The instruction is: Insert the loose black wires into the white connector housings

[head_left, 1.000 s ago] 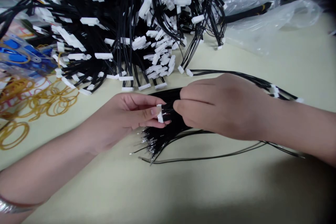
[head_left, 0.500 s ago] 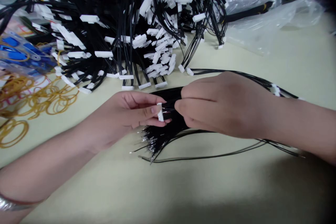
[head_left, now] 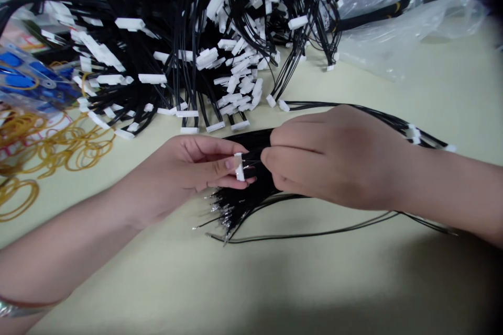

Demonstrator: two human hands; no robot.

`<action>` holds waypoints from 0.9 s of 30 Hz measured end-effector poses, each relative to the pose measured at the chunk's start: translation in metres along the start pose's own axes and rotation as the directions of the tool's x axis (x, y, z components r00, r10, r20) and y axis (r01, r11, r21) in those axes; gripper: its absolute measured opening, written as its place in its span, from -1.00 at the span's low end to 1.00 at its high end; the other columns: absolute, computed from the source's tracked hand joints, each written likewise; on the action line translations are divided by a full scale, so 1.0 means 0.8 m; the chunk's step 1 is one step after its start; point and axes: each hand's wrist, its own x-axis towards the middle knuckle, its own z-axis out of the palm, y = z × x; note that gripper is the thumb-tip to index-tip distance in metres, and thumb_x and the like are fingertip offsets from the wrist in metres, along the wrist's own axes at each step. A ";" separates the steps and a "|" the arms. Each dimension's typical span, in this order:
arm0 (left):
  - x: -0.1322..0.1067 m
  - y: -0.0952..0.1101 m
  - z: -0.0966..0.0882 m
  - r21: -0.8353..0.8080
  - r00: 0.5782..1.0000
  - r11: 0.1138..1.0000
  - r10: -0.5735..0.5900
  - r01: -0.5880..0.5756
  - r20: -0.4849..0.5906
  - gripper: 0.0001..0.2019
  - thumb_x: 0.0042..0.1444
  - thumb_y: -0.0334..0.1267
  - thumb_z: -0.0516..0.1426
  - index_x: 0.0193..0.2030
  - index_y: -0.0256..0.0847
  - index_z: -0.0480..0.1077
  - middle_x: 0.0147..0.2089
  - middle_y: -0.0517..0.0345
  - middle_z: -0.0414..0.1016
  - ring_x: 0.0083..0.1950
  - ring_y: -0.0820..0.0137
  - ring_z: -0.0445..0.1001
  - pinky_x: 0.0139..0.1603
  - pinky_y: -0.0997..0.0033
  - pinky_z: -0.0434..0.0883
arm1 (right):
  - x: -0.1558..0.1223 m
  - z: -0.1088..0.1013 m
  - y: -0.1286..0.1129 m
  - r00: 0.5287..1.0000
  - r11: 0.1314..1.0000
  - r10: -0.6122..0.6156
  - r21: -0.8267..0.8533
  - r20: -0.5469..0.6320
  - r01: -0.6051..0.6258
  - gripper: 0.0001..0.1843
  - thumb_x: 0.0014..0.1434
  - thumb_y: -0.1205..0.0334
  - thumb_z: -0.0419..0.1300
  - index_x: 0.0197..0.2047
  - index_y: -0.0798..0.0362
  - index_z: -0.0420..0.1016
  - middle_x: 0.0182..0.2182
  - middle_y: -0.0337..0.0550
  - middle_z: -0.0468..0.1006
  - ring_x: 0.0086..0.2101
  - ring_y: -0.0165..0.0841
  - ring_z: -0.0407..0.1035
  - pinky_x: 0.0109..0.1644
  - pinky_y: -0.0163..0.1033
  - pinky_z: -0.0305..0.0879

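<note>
Between its thumb and fingers, my left hand pinches a small white connector housing. My right hand is closed just to the right of it, with fingertips pinched on a thin black wire that points at the housing. Whether the wire's tip sits inside the housing is too small to tell. Under both hands lies a bundle of loose black wires, their bare metal terminals fanned out at the lower left. My right palm hides part of the bundle.
A big heap of black cables with white connectors fills the back. Yellow rubber bands and a clear bag of blue parts lie at the left. Crumpled clear plastic is at the back right. Connectored cables run behind my right hand.
Both hands hold nearly the same pose, the housing and wire still pinched. The view has shifted slightly; nothing has been let go.
</note>
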 end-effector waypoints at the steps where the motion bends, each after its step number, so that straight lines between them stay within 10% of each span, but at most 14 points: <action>1: 0.000 0.000 0.000 -0.005 1.000 1.000 0.005 -0.005 0.001 -0.80 -0.14 -0.31 0.31 -0.31 -0.22 0.51 -0.38 0.18 0.54 -0.37 0.47 0.54 -0.30 0.65 0.54 | 0.000 0.000 0.000 1.000 1.000 0.008 0.001 -0.004 -0.008 -0.69 0.17 0.37 -0.11 -0.58 0.09 0.20 -0.63 -0.24 0.16 -0.61 -0.43 0.08 -0.58 -0.33 -0.18; 17: -0.001 -0.001 0.001 -0.014 0.998 0.999 0.045 -0.045 0.036 -0.87 -0.06 -0.35 0.26 -0.31 -0.26 0.51 -0.35 0.15 0.54 -0.35 0.49 0.54 -0.30 0.70 0.52 | -0.001 0.010 -0.009 0.985 0.987 0.130 0.105 -0.116 -0.118 -0.77 0.12 0.40 -0.04 -0.54 0.11 0.29 -0.64 -0.25 0.14 -0.58 -0.50 -0.06 -0.54 -0.35 -0.20; 27: 0.000 -0.002 0.000 0.003 0.998 0.999 0.052 -0.053 0.029 -0.81 -0.10 -0.34 0.28 -0.27 -0.25 0.52 -0.35 0.16 0.54 -0.36 0.47 0.54 -0.30 0.64 0.53 | 0.002 0.002 0.003 0.999 0.998 0.031 0.046 0.033 -0.032 -0.65 0.18 0.41 -0.10 -0.51 0.12 0.42 -0.61 -0.23 0.19 -0.54 -0.52 -0.03 -0.49 -0.36 -0.12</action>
